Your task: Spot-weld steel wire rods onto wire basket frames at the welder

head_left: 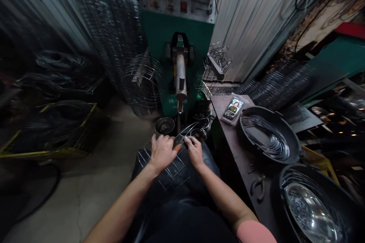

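A round wire cage point(168, 169) rests on my lap. My left hand point(161, 152) lies over its top with the fingers curled round the wires. My right hand point(194, 150) is closed on the cage's far rim, beside a small orange piece point(177, 147) between the two hands. A curved wire strip point(186, 130) sticks out from the cage toward the green welding machine point(178, 41), whose metal electrode arm point(180, 83) hangs just beyond my hands.
A dark bench point(228, 136) on my right carries a phone point(233, 109), a black basin of wire rings point(269, 138), another basin with a shiny bowl point(310, 205) and pliers point(258, 188). Finished wire cages point(142, 79) stand left of the machine. A yellow-framed cart point(54, 129) holds wire coils.
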Motion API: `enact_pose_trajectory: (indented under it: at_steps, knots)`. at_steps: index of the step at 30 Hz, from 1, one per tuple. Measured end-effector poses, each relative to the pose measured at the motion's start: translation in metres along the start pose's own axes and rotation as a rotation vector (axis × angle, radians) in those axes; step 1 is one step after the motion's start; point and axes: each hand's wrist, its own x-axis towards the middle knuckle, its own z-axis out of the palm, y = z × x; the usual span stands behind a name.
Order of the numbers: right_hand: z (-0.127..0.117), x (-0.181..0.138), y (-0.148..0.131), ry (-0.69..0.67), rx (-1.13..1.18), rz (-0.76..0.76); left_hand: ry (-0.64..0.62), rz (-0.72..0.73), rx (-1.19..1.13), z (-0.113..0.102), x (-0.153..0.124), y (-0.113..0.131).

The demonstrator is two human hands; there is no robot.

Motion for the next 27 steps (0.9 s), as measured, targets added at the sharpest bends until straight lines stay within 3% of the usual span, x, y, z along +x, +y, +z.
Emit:
enact_pose_trajectory:
  at_steps: [16, 27]
  knots:
    - [0.007, 0.031, -0.001, 0.046, 0.192, 0.027, 0.096, 0.028, 0.072, -0.016, 0.034, 0.013]
    - [0.022, 0.061, 0.019, 0.081, 0.259, 0.036, 0.038, 0.013, 0.080, -0.008, 0.063, 0.005]
